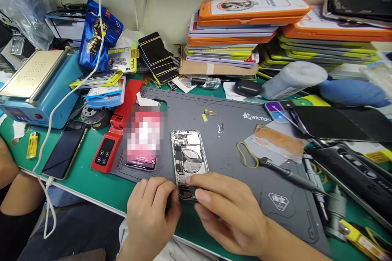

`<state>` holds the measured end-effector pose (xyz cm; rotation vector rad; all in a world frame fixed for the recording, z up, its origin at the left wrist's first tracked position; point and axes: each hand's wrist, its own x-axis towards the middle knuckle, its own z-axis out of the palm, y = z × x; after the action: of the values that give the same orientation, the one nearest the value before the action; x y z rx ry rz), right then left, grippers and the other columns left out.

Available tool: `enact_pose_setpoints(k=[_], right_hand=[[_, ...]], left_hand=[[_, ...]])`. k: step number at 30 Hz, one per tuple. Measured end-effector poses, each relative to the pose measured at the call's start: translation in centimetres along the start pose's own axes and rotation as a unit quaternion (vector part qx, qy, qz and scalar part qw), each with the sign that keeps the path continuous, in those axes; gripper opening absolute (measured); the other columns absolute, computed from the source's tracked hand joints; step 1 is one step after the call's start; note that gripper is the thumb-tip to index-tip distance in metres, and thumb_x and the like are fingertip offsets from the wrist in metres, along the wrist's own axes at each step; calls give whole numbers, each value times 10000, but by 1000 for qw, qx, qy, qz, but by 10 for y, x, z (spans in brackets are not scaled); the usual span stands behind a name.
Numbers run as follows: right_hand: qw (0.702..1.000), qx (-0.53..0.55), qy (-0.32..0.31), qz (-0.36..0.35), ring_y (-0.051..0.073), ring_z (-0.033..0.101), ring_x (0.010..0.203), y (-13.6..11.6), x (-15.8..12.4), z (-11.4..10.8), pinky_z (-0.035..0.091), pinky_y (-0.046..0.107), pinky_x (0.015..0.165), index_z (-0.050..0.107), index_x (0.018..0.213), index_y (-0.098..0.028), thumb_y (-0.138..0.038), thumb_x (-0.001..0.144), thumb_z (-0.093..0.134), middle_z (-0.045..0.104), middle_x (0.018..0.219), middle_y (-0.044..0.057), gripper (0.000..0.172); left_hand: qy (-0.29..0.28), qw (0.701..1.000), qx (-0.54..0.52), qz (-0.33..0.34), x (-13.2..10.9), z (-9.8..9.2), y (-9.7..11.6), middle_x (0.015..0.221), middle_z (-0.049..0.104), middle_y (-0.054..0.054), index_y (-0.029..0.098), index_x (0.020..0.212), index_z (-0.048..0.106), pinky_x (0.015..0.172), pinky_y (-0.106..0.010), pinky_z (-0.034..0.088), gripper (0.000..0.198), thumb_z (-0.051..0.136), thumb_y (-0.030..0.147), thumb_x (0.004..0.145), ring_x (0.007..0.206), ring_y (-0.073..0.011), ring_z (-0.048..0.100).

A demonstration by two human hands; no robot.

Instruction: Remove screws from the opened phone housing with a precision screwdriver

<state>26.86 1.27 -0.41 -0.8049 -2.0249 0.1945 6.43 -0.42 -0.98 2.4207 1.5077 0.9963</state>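
Note:
An opened phone (192, 159) with its inner parts bare lies on the grey work mat (226, 147), its lower end towards me. My left hand (153, 210) is curled at the phone's lower left corner, fingers and thumb closed against its edge. My right hand (234, 208) reaches over the lower right end, fingertips pinched at the inner parts. A small dark piece shows by these fingertips; its kind cannot be made out. Tiny loose metal parts (219, 129) and a small yellow piece (205, 118) lie on the mat beyond the phone.
A lit phone (141, 164) and a red holder (107, 149) stand left of the opened phone. A screwdriver (290, 175), a yellow rubber band (245, 155) and dark screens (343, 122) lie right. Stacked orange boxes (251, 18) and a blue machine (52, 94) line the back and left.

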Motion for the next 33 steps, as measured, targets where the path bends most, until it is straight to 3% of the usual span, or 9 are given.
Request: enact_pose_setpoints(k=[3, 6, 9, 13, 18, 28, 33], right_hand=[[1000, 6, 6, 0, 213, 762, 924, 0, -1, 1, 662, 321, 753, 635, 1336, -175, -46, 930, 506, 752, 1133, 135, 445], [999, 39, 2, 17, 238, 762, 1157, 0, -2, 1, 682, 355, 886, 500, 1574, -155, -53, 928, 458, 722, 1310, 172, 655], [999, 26, 7, 31, 228, 742, 1222, 1, -3, 1, 675, 343, 946, 388, 1680, -175, 15, 921, 506, 714, 1343, 163, 791], [997, 52, 26, 46, 223, 741, 1210, 1, -5, 3, 686, 360, 944, 406, 1680, -182, -52, 986, 473, 702, 1356, 153, 709], [989, 71, 55, 116, 177, 779, 999, -2, -5, 8, 688, 305, 901, 366, 1685, -234, -4, 1021, 557, 753, 1148, 72, 728], [983, 135, 67, 106, 181, 786, 1024, -4, -1, 7, 683, 301, 919, 399, 1657, -263, -15, 1047, 529, 761, 1180, 73, 671], [969, 163, 133, 126, 188, 774, 1006, -2, 0, 9, 707, 316, 842, 392, 1656, -284, -23, 1056, 503, 740, 1156, 77, 664]], left_hand=[[1, 1000, 3, 2, 0, 1, 0, 919, 742, 21, 240, 1030, 647, 748, -282, 450, 73, 615, 178, 1051, 792, -139, 582], [3, 1000, 6, -2, -1, 1, -1, 918, 733, 24, 242, 1039, 664, 747, -278, 448, 71, 642, 175, 1045, 791, -137, 576], [-3, 1000, -6, -10, 0, -1, -1, 917, 731, 36, 247, 1056, 685, 753, -268, 455, 84, 674, 167, 1034, 791, -126, 580], [-33, 999, -32, -28, 3, -7, 1, 953, 754, 57, 260, 1077, 709, 780, -260, 476, 104, 696, 170, 1026, 829, -107, 621], [-38, 999, -9, -12, 8, -9, 5, 954, 765, 63, 279, 1102, 744, 765, -286, 466, 126, 670, 194, 1045, 809, -108, 623], [-43, 999, -10, 14, 15, -9, 3, 936, 752, 55, 274, 1082, 721, 755, -274, 457, 120, 619, 214, 1072, 798, -113, 632], [-41, 999, -3, 13, 15, -7, 3, 940, 736, 59, 260, 1052, 678, 787, -267, 475, 71, 644, 198, 1057, 826, -117, 644]])
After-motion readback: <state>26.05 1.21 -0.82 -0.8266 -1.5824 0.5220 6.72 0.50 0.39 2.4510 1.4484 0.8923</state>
